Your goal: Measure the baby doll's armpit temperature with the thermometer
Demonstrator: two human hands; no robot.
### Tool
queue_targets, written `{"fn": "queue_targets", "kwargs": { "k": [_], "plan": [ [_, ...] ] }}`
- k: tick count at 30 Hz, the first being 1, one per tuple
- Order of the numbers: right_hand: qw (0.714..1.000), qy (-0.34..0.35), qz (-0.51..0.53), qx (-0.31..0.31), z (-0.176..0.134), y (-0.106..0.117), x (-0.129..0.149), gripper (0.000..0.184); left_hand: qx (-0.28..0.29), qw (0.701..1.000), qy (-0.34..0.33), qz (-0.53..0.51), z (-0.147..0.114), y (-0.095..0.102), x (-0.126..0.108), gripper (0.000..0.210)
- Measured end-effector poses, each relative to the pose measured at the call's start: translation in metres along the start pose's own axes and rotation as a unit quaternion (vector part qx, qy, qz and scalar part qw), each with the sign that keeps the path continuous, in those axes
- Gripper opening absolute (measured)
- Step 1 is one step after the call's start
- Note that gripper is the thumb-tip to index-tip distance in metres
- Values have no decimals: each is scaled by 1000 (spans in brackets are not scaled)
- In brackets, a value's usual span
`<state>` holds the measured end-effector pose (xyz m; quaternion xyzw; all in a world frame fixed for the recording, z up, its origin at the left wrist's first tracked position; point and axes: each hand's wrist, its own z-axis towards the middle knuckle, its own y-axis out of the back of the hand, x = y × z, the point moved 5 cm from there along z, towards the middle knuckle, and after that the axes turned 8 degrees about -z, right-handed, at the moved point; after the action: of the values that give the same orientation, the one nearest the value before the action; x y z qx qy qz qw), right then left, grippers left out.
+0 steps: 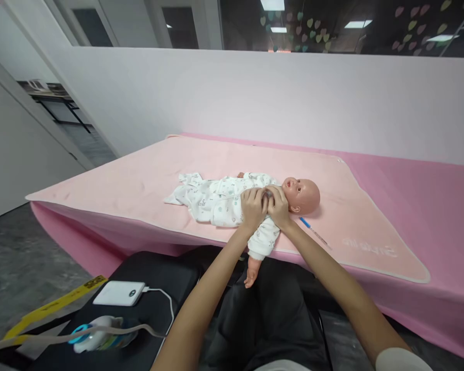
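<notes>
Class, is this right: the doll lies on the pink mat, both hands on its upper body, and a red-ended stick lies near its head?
Not quite: the stick has a blue end, not red, as the head view shows. The rest stands.

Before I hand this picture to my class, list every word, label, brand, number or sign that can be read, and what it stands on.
No text reads with certainty.
Pale pink pad: white lettering, too blurred to quote.
Yellow strap: dark markings, too small and blurred.
White power bank: small dark round mark, nothing legible.
Bottle: coloured band, no legible words.
White patterned romper: small prints, none readable.
</notes>
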<state>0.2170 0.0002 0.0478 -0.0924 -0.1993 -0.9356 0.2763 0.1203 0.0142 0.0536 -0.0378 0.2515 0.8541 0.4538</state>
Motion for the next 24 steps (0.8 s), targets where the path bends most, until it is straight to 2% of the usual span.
{"fn": "queue_targets", "kwargs": {
  "k": [5,11,24],
  "plan": [
    [999,-20,-19,-42,-1,4,3,24,5,1000,15,-2,0,1,0,17],
    [997,-10,-32,-70,-3,6,2,25,11,1000,9,-9,1,2,-1,13],
    [998,-51,7,-28,-4,0,-4,25,25,999,17,-30,-1,2,0,11]
  ]
}}
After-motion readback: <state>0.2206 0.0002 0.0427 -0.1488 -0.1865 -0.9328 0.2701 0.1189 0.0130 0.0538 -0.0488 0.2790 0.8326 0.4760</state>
